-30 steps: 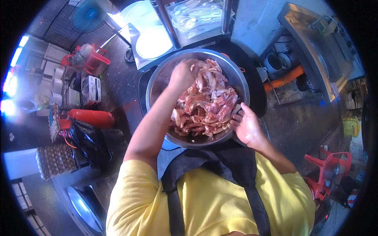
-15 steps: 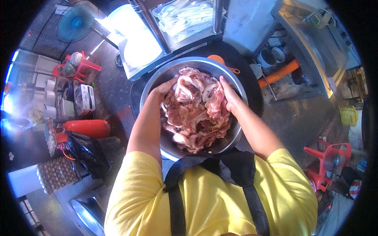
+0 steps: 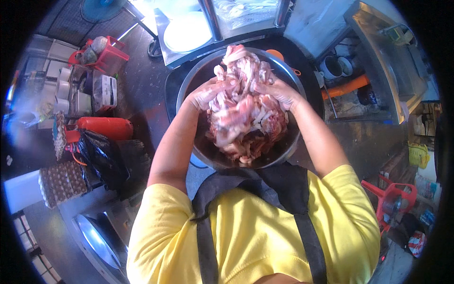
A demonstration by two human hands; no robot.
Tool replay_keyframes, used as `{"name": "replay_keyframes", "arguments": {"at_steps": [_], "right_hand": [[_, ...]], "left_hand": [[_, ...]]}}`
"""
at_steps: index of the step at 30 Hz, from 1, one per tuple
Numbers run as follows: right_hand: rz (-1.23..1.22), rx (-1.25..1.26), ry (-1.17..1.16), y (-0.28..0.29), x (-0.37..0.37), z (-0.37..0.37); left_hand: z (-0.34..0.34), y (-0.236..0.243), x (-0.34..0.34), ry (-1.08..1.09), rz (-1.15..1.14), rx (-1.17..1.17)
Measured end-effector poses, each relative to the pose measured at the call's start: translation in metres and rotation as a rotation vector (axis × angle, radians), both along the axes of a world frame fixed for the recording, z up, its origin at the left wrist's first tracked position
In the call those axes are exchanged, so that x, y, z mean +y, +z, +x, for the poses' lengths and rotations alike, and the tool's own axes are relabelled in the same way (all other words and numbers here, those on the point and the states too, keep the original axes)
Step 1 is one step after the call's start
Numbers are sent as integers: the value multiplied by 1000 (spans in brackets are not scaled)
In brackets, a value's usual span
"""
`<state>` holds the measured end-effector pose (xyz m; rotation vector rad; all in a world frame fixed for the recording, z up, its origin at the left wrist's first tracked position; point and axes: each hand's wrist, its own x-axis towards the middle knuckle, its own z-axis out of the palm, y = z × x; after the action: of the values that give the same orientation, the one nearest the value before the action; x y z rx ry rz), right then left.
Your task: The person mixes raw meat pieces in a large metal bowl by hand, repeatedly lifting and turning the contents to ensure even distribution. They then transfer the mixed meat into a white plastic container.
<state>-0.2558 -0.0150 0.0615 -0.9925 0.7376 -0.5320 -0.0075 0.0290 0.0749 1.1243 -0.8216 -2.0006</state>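
Observation:
A wide metal bowl stands in front of me, heaped with raw meat strips, pink and red with pale fat. My left hand closes around the left side of a raised bunch of the meat, and my right hand grips the same bunch from the right. The thumbs lie on top of the strips, while most of the fingers are buried out of sight. Some strips below the hands are smeared by motion.
Beneath the bowl is a black round-edged table. Behind it stand an orange-handled utensil and a metal counter with a white round plate. To the left are a red gas cylinder and a black plastic bag; a red stool stands right.
My hands have moved from the bowl's inner sides inward onto the meat and lifted a bunch of it upward. The camera view has shifted slightly.

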Motion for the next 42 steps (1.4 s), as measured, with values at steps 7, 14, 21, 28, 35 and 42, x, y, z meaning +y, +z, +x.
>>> {"name": "replay_keyframes", "arguments": {"at_steps": [7, 14, 21, 28, 35, 42], "right_hand": [[-863, 452, 335, 40, 47, -16], [-1576, 714, 520, 11, 104, -17], [-1560, 883, 249, -27, 97, 14], [-1636, 906, 301, -27, 67, 22], [-1204, 610, 9, -24, 68, 26], [-1203, 558, -119, 97, 57, 22]], "left_hand": [[8, 44, 63, -356, -341, -453], [8, 28, 101, -1119, -934, -1202], [-29, -53, 134, -597, -981, -1753], [-40, -56, 111, -282, -688, -1551], [-46, -11, 92, 66, -792, -1441], [-36, 102, 65, 88, -1095, -1300]]}}
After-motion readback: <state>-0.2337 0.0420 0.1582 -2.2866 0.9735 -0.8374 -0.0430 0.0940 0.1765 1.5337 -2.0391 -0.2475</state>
